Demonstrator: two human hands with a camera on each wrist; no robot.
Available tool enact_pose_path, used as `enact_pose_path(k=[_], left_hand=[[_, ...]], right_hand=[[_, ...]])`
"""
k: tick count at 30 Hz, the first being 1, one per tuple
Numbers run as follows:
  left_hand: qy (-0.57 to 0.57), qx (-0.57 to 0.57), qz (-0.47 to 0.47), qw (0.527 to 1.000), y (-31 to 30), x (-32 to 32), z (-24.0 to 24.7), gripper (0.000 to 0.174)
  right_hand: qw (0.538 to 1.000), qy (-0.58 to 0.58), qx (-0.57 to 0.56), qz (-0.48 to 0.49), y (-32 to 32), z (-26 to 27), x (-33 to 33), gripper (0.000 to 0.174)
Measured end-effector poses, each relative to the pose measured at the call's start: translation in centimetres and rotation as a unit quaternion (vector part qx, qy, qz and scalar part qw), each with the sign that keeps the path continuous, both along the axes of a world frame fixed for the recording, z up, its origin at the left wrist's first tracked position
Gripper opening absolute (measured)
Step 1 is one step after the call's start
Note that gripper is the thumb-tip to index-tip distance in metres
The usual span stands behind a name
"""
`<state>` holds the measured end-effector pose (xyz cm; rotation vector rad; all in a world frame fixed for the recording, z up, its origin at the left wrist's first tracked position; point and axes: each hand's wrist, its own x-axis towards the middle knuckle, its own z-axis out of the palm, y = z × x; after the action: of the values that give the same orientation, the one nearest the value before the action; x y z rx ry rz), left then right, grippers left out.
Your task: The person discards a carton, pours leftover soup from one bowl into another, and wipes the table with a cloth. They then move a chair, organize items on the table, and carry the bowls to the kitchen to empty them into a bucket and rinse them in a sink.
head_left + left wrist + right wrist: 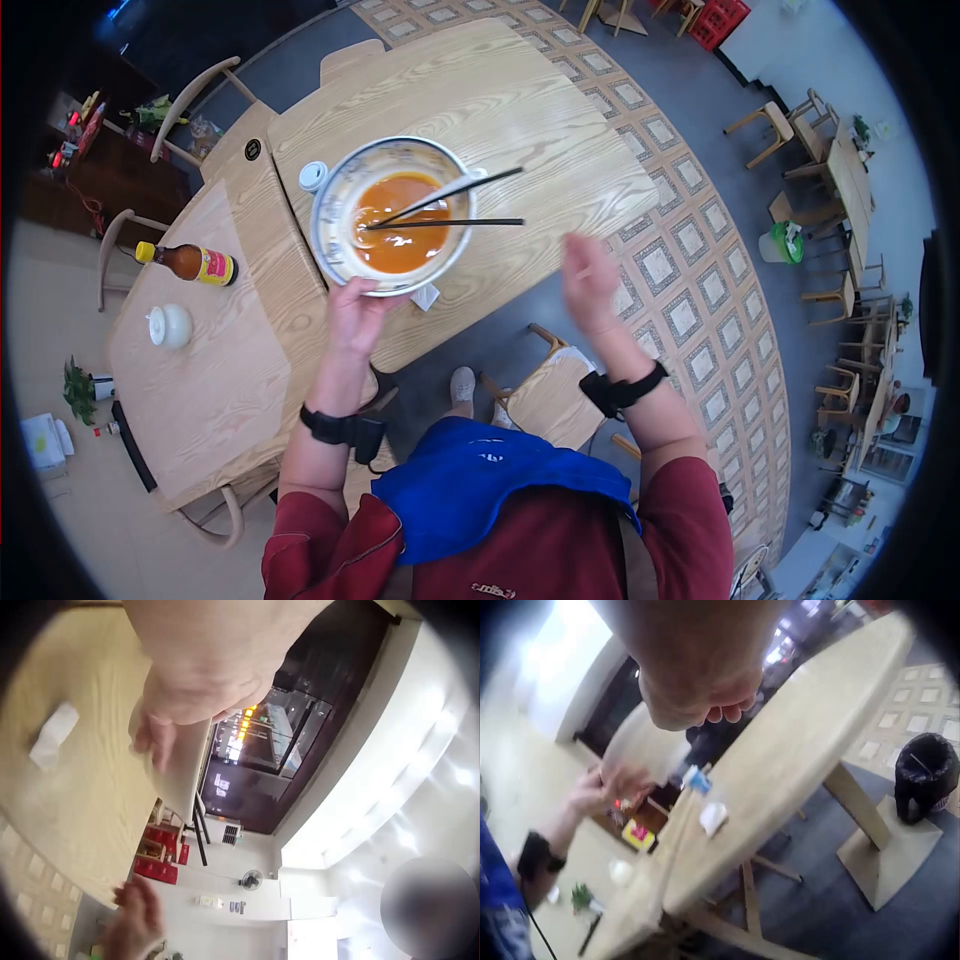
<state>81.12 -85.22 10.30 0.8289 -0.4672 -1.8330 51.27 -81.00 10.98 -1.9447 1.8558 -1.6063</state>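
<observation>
L hand [358, 315] grips bowl [337, 228] by near rim; finger placement underneath can't be told. Bowl appears raised off table [520, 120]. Orange liquid [405, 252] and two chopsticks [480, 222] inside, fwd of grip. R hand [590, 283] blurred, well rt. of grip, fingers loosely bent, nothing seen in it. Tissue [425, 297] just rt. of grip; bottle [205, 265] well left. Step in hand, est.: one-handed bowl handling. Next move prob. calls for level carriage, no spillage.
</observation>
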Motion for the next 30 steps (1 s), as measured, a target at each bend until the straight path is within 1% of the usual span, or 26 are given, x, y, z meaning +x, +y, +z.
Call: enact_pose_path(k=[1, 2, 4, 5, 6, 8, 9, 10, 11, 13, 15, 16, 18, 20, 22, 23, 25, 27, 29, 30], left_hand=[[-0.017, -0.018, 0.01, 1.0, 0.0, 1.3, 0.5, 0.06], [-0.023, -0.017, 0.007, 1.0, 0.1, 2.4, 1.1, 0.06], [-0.048, -0.015, 0.051, 0.997, 0.5, 4.2, 2.6, 0.061], [-0.053, -0.014, 0.049, 0.997, 0.7, 5.1, 3.2, 0.061], [-0.069, -0.015, 0.066, 0.995, 0.9, 5.9, 3.8, 0.061], [-0.08, -0.012, 0.105, 0.991, 1.5, 6.7, 4.8, 0.062], [-0.082, -0.012, 0.107, 0.991, 1.7, 7.1, 4.8, 0.062], [-0.076, -0.008, 0.122, 0.99, 1.8, 7.4, 4.9, 0.062], [-0.069, -0.004, 0.138, 0.988, 1.9, 7.8, 5.0, 0.062], [-0.069, 0.001, 0.146, 0.987, 2.0, 8.0, 5.2, 0.062], [-0.067, 0.014, 0.152, 0.986, 2.8, 8.4, 5.3, 0.062], [-0.06, 0.014, 0.149, 0.987, 2.6, 8.6, 5.0, 0.062], [-0.053, 0.013, 0.145, 0.988, 2.6, 8.9, 4.7, 0.062], [-0.062, 0.017, 0.145, 0.987, 2.8, 9.0, 4.7, 0.062], [-0.059, 0.015, 0.143, 0.988, 2.9, 9.0, 4.7, 0.061], [-0.058, 0.015, 0.145, 0.988, 2.9, 9.0, 4.6, 0.061], [-0.045, 0.019, 0.127, 0.991, 2.8, 9.3, 4.5, 0.06], [-0.06, 0.023, 0.126, 0.99, 2.1, 9.5, 4.0, 0.059], [-0.057, 0.026, 0.123, 0.991, 1.8, 9.4, 4.0, 0.058], [-0.062, 0.026, 0.115, 0.991, 1.7, 9.3, 4.1, 0.058]], right_hand=[[0.993, 0.063, -0.006, 0.096, 0.6, -3.4, 1.1, 0.021], [0.98, 0.117, 0.058, 0.151, 1.3, -5.7, 2.8, 0.029], [0.942, 0.17, 0.084, 0.278, 1.0, -8.2, 6.6, 0.038], [0.929, 0.195, 0.1, 0.298, 0.5, -8.2, 8.4, 0.042], [0.914, 0.22, 0.118, 0.319, -0.1, -8.2, 10.0, 0.047], [0.912, 0.227, 0.131, 0.315, -1.4, -9.9, 12.8, 0.048], [0.909, 0.238, 0.143, 0.311, -1.9, -10.7, 13.5, 0.049], [0.909, 0.237, 0.141, 0.313, -2.3, -11.5, 13.8, 0.049], [0.904, 0.261, 0.147, 0.306, -2.7, -12.2, 14.1, 0.049], [0.898, 0.286, 0.153, 0.298, -3.5, -12.8, 14.1, 0.049], [0.881, 0.287, 0.154, 0.342, -3.3, -12.9, 13.2, 0.047], [0.881, 0.291, 0.153, 0.34, -4.0, -13.1, 12.8, 0.047], [0.891, 0.312, 0.167, 0.286, -5.8, -13.4, 12.1, 0.047], [0.902, 0.336, 0.176, 0.205, -9.3, -14.4, 10.6, 0.048], [0.914, 0.327, 0.206, 0.127, -12.1, -13.5, 8.3, 0.044], [0.914, 0.329, 0.207, 0.117, -13.3, -12.9, 7.0, 0.044], [0.913, 0.339, 0.226, -0.019, -15.4, -12.0, 3.4, 0.039], [0.916, 0.279, 0.268, -0.104, -17.5, -11.8, -1.6, 0.031], [0.903, 0.255, 0.287, -0.192, -16.9, -12.6, -6.9, 0.023], [0.895, 0.268, 0.282, -0.216, -16.0, -12.5, -9.1, 0.021]])
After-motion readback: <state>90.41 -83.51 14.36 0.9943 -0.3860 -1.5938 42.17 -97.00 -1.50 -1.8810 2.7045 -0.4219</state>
